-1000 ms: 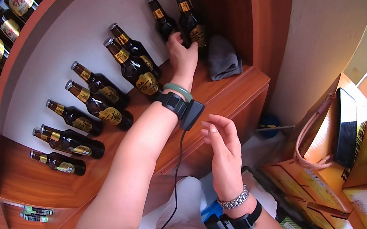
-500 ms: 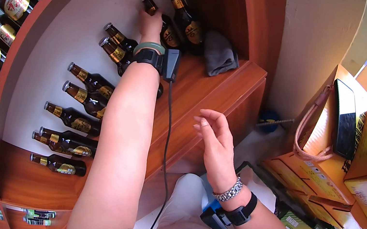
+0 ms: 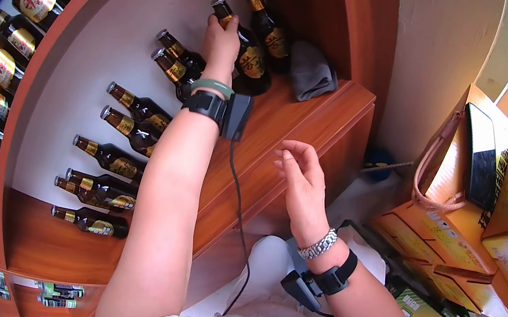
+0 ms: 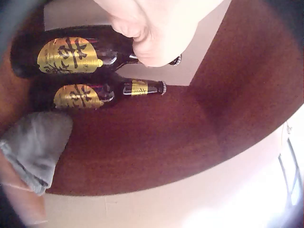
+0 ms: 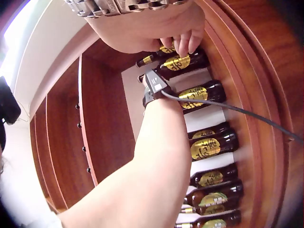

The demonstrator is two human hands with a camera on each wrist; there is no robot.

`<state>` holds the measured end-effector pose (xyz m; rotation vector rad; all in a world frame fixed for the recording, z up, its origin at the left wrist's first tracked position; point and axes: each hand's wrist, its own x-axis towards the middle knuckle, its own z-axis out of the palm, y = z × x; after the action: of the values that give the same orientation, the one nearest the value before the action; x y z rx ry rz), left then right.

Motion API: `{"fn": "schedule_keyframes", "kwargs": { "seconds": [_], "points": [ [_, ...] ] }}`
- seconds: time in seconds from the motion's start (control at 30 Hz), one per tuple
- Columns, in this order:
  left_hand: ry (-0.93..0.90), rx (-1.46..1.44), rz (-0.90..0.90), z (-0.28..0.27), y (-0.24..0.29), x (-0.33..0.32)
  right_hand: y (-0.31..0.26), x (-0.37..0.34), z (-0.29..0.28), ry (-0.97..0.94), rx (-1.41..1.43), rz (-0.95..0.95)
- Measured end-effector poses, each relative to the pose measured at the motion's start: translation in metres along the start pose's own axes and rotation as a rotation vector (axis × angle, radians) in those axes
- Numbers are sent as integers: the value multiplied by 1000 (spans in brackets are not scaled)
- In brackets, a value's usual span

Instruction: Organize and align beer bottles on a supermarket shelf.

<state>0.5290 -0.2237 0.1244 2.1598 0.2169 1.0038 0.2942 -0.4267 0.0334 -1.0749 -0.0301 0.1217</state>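
Observation:
In the head view my left hand [image 3: 221, 47] pinches the neck of a dark brown bottle [image 3: 252, 63] with a gold label, which stands on the wooden shelf. Beside it is a similar bottle [image 3: 277, 43], with a crumpled grey cloth [image 3: 311, 77] next to that one. The left wrist view shows my left hand [image 4: 154, 31] over the neck of the nearer bottle [image 4: 69, 56]; part of that neck is hidden. My right hand [image 3: 306, 191], fingers loosely bent, hovers in front of the shelf edge and holds nothing.
More brown bottles [image 3: 123, 167] stand in a row along the shelf [image 3: 273, 128]. Other labelled bottles [image 3: 38, 0] fill the section beyond the curved divider. On the right, a phone [image 3: 480, 157] lies on cardboard boxes [image 3: 448, 250]. A cable hangs from my left wrist.
My left hand has moved from low between the two end bottles up to one bottle's neck. More of that bottle's body label shows. My right hand has stayed nearly in place.

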Motion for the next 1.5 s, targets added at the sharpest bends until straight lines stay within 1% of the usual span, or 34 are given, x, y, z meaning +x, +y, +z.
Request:
{"fn": "schedule_keyframes", "kwargs": {
  "seconds": [0.03,0.13,0.17,0.27,0.43,0.63,0.73,0.77,0.87,0.97,1.07,1.1,1.2,1.3,1.4,1.5],
  "points": [
    [-36,-21,6,-5,5,-8,0,1,-2,-9,-11,9],
    [-103,-233,23,-17,7,-23,3,2,-2,-9,-37,13],
    [-130,-255,0,-22,8,-26,3,2,-1,-7,-42,14],
    [-103,-390,81,-17,-4,-29,9,3,0,-14,-51,1],
    [-116,-284,90,-18,-4,-29,12,5,-1,-12,-83,-8],
    [-138,-342,27,-22,3,-34,9,4,-3,-12,-75,5],
    [91,-303,197,-25,14,-20,9,3,-5,-20,-79,10],
    [111,-247,249,-30,22,-12,6,2,-5,-24,-74,16],
    [183,-51,537,-37,45,23,3,-1,-3,-9,-57,13],
    [-104,224,551,-42,54,75,2,-1,-2,-2,-36,25],
    [-241,505,623,-36,65,106,3,-2,-3,-48,-30,33],
    [-352,515,568,-33,70,112,4,-2,-3,-72,-30,36],
    [-412,669,633,-19,80,116,5,-3,2,-36,21,23],
    [-464,799,642,-4,76,120,9,0,4,-36,44,29],
    [-551,839,624,10,67,126,9,2,3,-33,36,42],
    [-519,761,549,17,59,125,9,2,2,-36,31,33]
  ]
}}
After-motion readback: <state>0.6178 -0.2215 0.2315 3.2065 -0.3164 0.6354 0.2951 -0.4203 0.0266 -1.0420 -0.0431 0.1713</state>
